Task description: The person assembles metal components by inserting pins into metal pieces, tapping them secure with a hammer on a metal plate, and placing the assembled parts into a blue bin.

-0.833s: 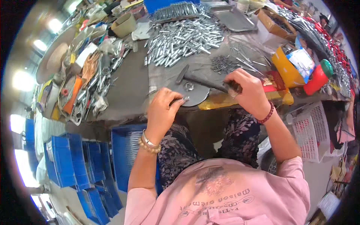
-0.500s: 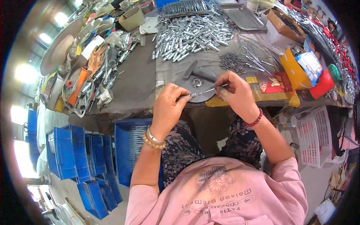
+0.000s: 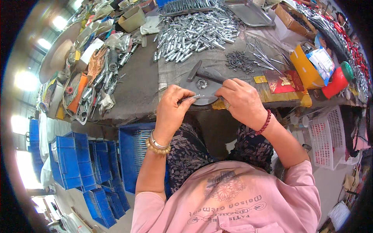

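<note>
The right hand (image 3: pixel 243 101) has moved in closer to the left hand (image 3: pixel 173 108), and a thin metal rod (image 3: pixel 206 96) spans the gap, left thumb and fingers pinching one end, right fingertips pressed together on the other. The rod is over the near part of a round grey plate (image 3: pixel 213 87), where a hammer (image 3: pixel 210 74) lies, with a pile of shiny tubes (image 3: pixel 198 35) beyond

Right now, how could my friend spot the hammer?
On the workbench, find the round grey plate near the right hand. The hammer lies across its far part. Its dark handle and crosswise head set it apart from the small shiny pieces heaped beyond.
</note>
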{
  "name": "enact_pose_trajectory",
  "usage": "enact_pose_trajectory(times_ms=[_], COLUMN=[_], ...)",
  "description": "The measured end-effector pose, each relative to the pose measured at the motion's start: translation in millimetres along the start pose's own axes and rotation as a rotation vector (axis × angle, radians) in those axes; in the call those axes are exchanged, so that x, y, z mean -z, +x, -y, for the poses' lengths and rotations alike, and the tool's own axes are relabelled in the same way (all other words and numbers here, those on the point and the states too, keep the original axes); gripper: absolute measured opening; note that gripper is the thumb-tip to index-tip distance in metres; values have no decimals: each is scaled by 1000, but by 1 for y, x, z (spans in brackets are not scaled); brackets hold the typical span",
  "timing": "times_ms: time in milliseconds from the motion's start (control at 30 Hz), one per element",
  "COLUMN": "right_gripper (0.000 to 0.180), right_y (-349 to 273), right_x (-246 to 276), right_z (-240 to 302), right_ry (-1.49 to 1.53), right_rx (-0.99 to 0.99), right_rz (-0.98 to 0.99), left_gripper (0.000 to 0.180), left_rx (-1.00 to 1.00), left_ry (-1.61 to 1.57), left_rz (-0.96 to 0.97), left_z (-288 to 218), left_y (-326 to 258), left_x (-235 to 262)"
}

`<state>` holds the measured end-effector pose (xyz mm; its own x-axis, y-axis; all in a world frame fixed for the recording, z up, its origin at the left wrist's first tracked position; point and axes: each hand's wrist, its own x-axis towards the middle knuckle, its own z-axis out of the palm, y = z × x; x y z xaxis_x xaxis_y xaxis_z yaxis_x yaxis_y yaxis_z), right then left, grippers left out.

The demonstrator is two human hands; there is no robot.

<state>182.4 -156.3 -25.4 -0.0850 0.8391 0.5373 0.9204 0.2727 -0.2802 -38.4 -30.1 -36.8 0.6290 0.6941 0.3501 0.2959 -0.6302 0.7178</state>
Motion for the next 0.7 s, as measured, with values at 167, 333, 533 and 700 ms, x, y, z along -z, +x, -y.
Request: enact_pose_trajectory(times_ms=[167,333,533,700], right_gripper=[19,12,11,10], right_y=[4,5,5,17], right_x=[-3,-6,-5,8], right_z=[-3,-7,-10,-7], right_ry=[-32,-71,-58,-79], right_rx=[59,105,119,173], right_rz=[-23,-13,24,156], left_gripper=[14,12,13,12], left_rx=[14,29,-20,-14], left_ry=[-50,-31,-2,0], left_rz=[7,1,-12,-24], left_z=[0,-2,0,-3], left_y=[-1,-1,-1,-2], left_x=[2,2,0,0])
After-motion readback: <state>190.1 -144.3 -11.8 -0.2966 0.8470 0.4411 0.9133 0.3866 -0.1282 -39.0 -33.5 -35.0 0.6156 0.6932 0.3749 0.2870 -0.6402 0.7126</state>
